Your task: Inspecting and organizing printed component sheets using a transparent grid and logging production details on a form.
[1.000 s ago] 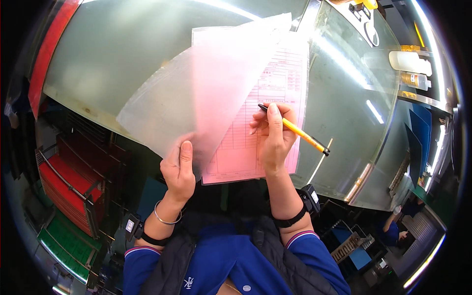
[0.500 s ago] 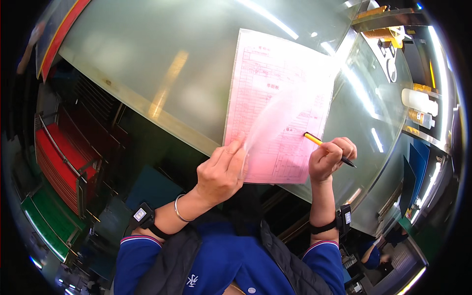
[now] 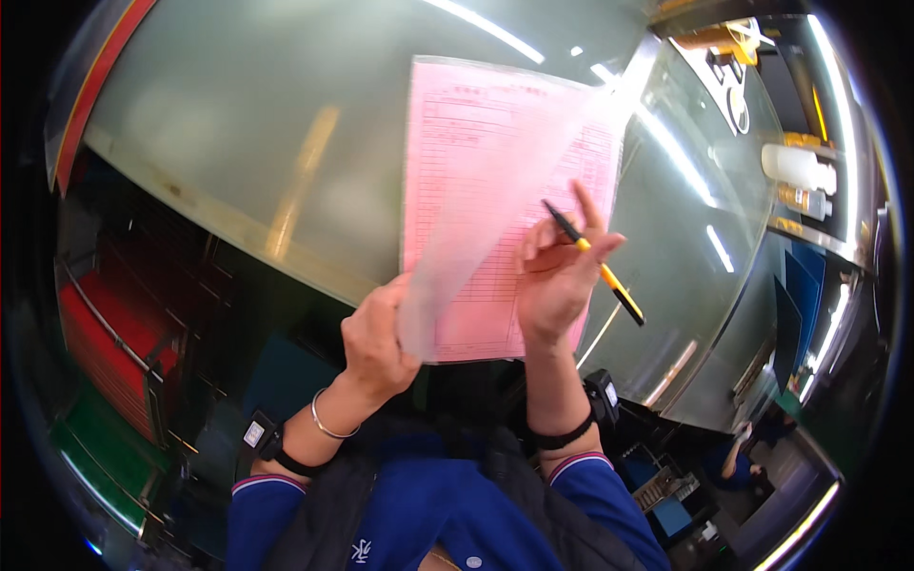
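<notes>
While left hand (image 3: pixel 376 338) pinches sheet (image 3: pixel 476 228), right hand (image 3: pixel 557 276) grips pen (image 3: pixel 595 265).

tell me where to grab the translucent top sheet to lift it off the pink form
Take the translucent sheet by its lower near corner, coming from the left, where the left hand pinches it already. That corner is lifted off the pink form.

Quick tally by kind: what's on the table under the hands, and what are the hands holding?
Pink form sheets: 1
Translucent sheets, lifted by the left hand: 1
Yellow-and-black pens, in the right hand: 1
Total: 3
</notes>
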`<state>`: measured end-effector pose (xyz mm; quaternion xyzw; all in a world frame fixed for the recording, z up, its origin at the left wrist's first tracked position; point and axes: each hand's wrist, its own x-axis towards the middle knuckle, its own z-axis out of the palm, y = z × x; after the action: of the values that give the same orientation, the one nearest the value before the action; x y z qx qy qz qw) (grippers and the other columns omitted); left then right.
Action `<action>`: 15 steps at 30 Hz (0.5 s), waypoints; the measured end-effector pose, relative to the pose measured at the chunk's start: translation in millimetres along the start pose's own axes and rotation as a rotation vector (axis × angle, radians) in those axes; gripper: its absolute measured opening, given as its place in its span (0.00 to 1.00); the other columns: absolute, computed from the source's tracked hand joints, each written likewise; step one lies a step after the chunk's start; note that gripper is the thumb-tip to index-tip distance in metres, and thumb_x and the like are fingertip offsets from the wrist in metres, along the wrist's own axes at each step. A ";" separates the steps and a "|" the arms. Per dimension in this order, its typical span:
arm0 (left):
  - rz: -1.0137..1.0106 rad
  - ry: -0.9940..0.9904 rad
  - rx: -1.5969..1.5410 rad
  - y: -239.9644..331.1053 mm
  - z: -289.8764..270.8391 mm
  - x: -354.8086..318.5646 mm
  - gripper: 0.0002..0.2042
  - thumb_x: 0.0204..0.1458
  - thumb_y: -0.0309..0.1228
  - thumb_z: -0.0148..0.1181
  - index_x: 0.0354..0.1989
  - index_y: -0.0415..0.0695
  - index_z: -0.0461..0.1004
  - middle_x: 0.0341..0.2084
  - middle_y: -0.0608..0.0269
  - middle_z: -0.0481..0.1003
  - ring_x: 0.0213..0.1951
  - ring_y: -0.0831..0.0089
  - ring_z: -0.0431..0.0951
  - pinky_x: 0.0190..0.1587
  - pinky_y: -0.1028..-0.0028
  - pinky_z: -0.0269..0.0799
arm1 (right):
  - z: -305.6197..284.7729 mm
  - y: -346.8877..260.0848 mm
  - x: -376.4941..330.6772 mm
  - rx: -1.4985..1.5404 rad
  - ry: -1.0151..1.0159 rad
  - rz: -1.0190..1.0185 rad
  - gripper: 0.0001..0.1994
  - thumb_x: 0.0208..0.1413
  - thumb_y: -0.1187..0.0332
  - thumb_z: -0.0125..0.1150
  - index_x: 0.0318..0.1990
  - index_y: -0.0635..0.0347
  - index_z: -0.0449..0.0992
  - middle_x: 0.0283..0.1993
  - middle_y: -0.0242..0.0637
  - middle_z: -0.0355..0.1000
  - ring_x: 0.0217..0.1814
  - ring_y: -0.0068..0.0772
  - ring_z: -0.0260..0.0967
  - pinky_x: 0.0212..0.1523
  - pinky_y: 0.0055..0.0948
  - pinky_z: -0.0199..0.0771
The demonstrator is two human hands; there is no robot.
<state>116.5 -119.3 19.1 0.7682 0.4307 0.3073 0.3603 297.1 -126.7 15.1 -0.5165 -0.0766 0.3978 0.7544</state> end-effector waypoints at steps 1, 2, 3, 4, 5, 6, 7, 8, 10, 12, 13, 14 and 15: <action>-0.017 0.068 0.016 -3.7 -0.2 -0.5 0.08 0.53 0.25 0.53 0.38 0.34 0.72 0.36 0.48 0.77 0.29 0.56 0.76 0.32 0.69 0.72 | -1.4 5.6 -2.8 -0.001 0.018 -0.003 0.33 0.64 0.41 0.32 0.57 0.65 0.63 0.21 0.34 0.64 0.19 0.25 0.61 0.21 0.25 0.67; -0.034 0.135 0.031 -4.3 1.2 0.3 0.08 0.56 0.25 0.50 0.38 0.33 0.72 0.34 0.51 0.77 0.27 0.58 0.75 0.33 0.70 0.71 | -3.0 10.3 -5.3 -0.139 0.006 -0.096 0.30 0.66 0.46 0.32 0.52 0.68 0.65 0.22 0.36 0.66 0.20 0.27 0.64 0.22 0.26 0.69; -0.257 0.152 -0.175 2.5 2.7 -1.3 0.11 0.60 0.26 0.43 0.34 0.32 0.72 0.30 0.59 0.74 0.35 0.72 0.72 0.43 0.72 0.67 | -5.2 12.9 -7.4 -0.280 -0.007 -0.185 0.27 0.68 0.51 0.33 0.47 0.71 0.68 0.23 0.38 0.68 0.20 0.28 0.67 0.24 0.26 0.72; -0.260 0.137 -0.175 5.1 -0.2 0.0 0.11 0.60 0.26 0.43 0.34 0.32 0.72 0.30 0.59 0.74 0.35 0.72 0.72 0.43 0.72 0.67 | -1.8 8.7 -10.0 -0.296 -0.017 -0.145 0.18 0.67 0.64 0.36 0.42 0.72 0.71 0.25 0.40 0.71 0.24 0.29 0.71 0.24 0.24 0.73; -0.337 0.141 -0.242 5.9 -4.0 1.2 0.11 0.60 0.26 0.43 0.34 0.33 0.72 0.29 0.60 0.73 0.34 0.73 0.71 0.42 0.74 0.66 | -0.3 8.7 -9.6 -0.302 -0.019 -0.143 0.14 0.64 0.69 0.42 0.41 0.72 0.71 0.24 0.38 0.71 0.23 0.26 0.70 0.23 0.22 0.72; -0.414 0.147 -0.308 5.4 -6.4 0.7 0.11 0.60 0.27 0.43 0.35 0.33 0.72 0.29 0.61 0.73 0.34 0.74 0.71 0.41 0.76 0.66 | -1.0 10.3 -8.1 -0.308 -0.022 -0.140 0.09 0.61 0.73 0.48 0.40 0.71 0.72 0.24 0.36 0.71 0.23 0.23 0.70 0.23 0.20 0.70; -0.433 0.157 -0.297 6.2 -8.3 -2.5 0.11 0.60 0.28 0.43 0.36 0.34 0.72 0.29 0.59 0.75 0.34 0.74 0.72 0.42 0.77 0.66 | -3.9 12.2 -6.6 -0.308 -0.013 -0.136 0.09 0.61 0.73 0.48 0.40 0.71 0.72 0.24 0.36 0.71 0.23 0.23 0.70 0.23 0.20 0.70; -0.436 0.150 -0.294 4.4 -7.4 -4.4 0.11 0.60 0.28 0.43 0.36 0.34 0.72 0.29 0.59 0.75 0.34 0.74 0.72 0.42 0.77 0.66 | -7.2 14.8 -5.4 -0.484 -0.082 -0.217 0.05 0.57 0.77 0.51 0.38 0.70 0.71 0.24 0.37 0.71 0.21 0.21 0.69 0.21 0.18 0.68; -0.408 0.206 -0.537 -1.4 -4.4 -8.8 0.11 0.60 0.28 0.43 0.39 0.35 0.70 0.31 0.54 0.76 0.35 0.72 0.74 0.42 0.75 0.68 | -8.8 15.8 -4.8 -0.657 -0.150 -0.294 0.04 0.54 0.80 0.54 0.37 0.69 0.70 0.24 0.38 0.72 0.20 0.19 0.68 0.20 0.16 0.66; -0.394 0.186 -0.636 -4.9 -5.2 -11.6 0.10 0.60 0.27 0.43 0.41 0.34 0.69 0.32 0.51 0.77 0.36 0.70 0.75 0.42 0.74 0.70 | -4.8 13.2 -3.7 -0.786 -0.173 -0.406 0.07 0.48 0.85 0.57 0.34 0.67 0.70 0.23 0.31 0.70 0.20 0.10 0.63 0.20 0.11 0.60; -0.379 0.170 -0.741 -2.8 -6.2 -9.2 0.10 0.59 0.26 0.44 0.43 0.34 0.68 0.33 0.49 0.77 0.37 0.68 0.77 0.43 0.72 0.71 | -5.9 17.5 -3.2 -0.763 -0.176 -0.417 0.06 0.47 0.83 0.58 0.33 0.65 0.69 0.21 0.27 0.67 0.20 0.08 0.59 0.20 0.11 0.57; -0.380 0.174 -0.736 3.1 -6.8 -6.3 0.10 0.59 0.26 0.44 0.43 0.34 0.68 0.33 0.49 0.77 0.37 0.68 0.77 0.43 0.72 0.71 | -5.4 19.0 -3.9 -0.759 -0.180 -0.414 0.06 0.47 0.83 0.58 0.33 0.65 0.69 0.21 0.27 0.67 0.20 0.08 0.59 0.20 0.11 0.57; -0.434 0.129 -0.771 13.3 -7.1 -1.8 0.10 0.58 0.23 0.44 0.46 0.34 0.66 0.34 0.48 0.77 0.38 0.67 0.77 0.44 0.71 0.72 | -4.3 20.2 -4.3 -0.768 -0.186 -0.418 0.06 0.47 0.83 0.58 0.32 0.65 0.69 0.21 0.26 0.67 0.20 0.07 0.59 0.19 0.11 0.57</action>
<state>116.0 -123.7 33.6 0.4487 0.4576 0.4102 0.6489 285.9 -129.7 -2.5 -0.6948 -0.3889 0.2243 0.5619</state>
